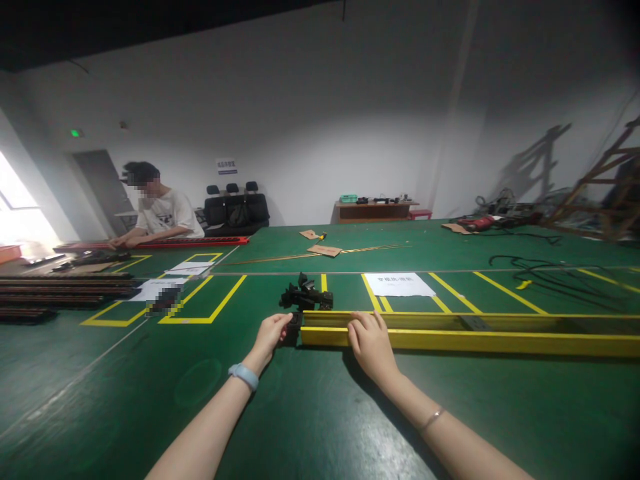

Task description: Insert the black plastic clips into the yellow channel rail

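Observation:
A long yellow channel rail (425, 339) lies across the green table, its open side facing up. My right hand (370, 340) is closed over the rail near its left end, fingers hooked onto the walls. At that end my left hand (273, 335) pinches a small black block (296, 320), which sits right at the rail's mouth; whether it is partly inside I cannot tell. Just behind it is a pile of black parts (305, 293). Farther right, a dark grey block (475, 323) rests inside the channel.
Paper sheets (400, 285) and yellow tape lines mark the green table (240, 413). Dark rails (65, 290) are stacked at the left. Behind them a co-worker (167, 210) leans over a red rail (200, 241). Black cable (540, 267) and a red power tool (480, 223) lie at the right.

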Available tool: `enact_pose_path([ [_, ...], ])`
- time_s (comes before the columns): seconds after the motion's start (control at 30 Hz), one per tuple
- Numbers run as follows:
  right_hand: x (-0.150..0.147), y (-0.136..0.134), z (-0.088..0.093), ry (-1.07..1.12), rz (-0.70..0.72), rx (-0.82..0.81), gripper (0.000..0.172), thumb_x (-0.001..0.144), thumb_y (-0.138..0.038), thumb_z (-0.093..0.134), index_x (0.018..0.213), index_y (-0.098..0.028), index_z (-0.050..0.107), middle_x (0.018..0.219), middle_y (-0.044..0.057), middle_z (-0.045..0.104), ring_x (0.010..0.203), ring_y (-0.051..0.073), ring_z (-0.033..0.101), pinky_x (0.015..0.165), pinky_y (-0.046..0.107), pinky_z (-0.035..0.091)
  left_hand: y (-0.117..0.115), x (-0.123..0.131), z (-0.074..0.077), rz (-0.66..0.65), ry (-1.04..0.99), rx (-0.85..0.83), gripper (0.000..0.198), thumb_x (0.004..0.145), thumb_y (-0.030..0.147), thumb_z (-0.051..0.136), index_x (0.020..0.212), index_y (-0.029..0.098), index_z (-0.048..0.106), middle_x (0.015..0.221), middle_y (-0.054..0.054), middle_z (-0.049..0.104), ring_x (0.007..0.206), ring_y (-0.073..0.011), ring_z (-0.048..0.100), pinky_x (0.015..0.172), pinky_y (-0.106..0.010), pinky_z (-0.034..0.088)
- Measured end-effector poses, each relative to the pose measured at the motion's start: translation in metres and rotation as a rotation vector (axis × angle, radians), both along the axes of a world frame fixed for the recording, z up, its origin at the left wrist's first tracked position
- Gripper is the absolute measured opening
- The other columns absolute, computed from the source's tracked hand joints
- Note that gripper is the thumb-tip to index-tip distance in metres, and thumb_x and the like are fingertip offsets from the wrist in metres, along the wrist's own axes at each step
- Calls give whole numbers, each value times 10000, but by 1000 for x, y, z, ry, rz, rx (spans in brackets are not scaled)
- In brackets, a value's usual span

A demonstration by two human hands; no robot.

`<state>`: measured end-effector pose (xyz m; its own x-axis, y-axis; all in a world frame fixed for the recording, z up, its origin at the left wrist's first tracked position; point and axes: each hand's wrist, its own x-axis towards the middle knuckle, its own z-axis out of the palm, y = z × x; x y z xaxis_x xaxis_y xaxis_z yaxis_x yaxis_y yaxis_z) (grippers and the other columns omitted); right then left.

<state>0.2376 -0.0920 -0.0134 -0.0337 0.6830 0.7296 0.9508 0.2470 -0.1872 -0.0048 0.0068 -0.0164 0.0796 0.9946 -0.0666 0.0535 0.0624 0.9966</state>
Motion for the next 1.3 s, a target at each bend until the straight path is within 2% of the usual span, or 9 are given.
enact_pose_path([
  [0.27,1,2,-2,3,13,12,243,944,-198,389,836,-202,606,1074,65,628,1047,201,542,1080,465,248,2,-1,-2,-1,6,31,414,624,514,705,745,122,646,476,48,478,417,-72,407,424,-202,250],
  [0.67,2,1,-2,3,2,16,256,944,-212,393,823,-204,619,1069,57,633,1038,191,550,1074,437,263,-1,1,4,-33,-17,-27,412,605,515,721,700,126,625,466,52,460,404,-61,379,418,-199,216],
  [0.93,2,1,-1,-2,-3,34,265,940,-212,396,808,-210,626,1063,54,637,1023,191,557,1065,432,277,-1,3,3,-30,-29,50,434,581,544,734,638,135,601,451,62,436,393,-61,343,422,-218,203],
  [1.17,2,2,-2,6,-8,14,258,943,-219,398,815,-208,622,1069,53,632,1030,189,551,1069,432,267,-1,6,0,56,-25,79,409,605,516,725,707,123,673,504,12,558,454,-98,436,462,-226,268],
  [1.3,2,2,-3,4,-2,15,260,945,-214,391,819,-206,619,1071,55,630,1038,190,545,1069,435,261,-1,5,1,49,-6,99,421,614,519,715,732,117,680,569,-10,609,476,-100,455,463,-222,273],
])
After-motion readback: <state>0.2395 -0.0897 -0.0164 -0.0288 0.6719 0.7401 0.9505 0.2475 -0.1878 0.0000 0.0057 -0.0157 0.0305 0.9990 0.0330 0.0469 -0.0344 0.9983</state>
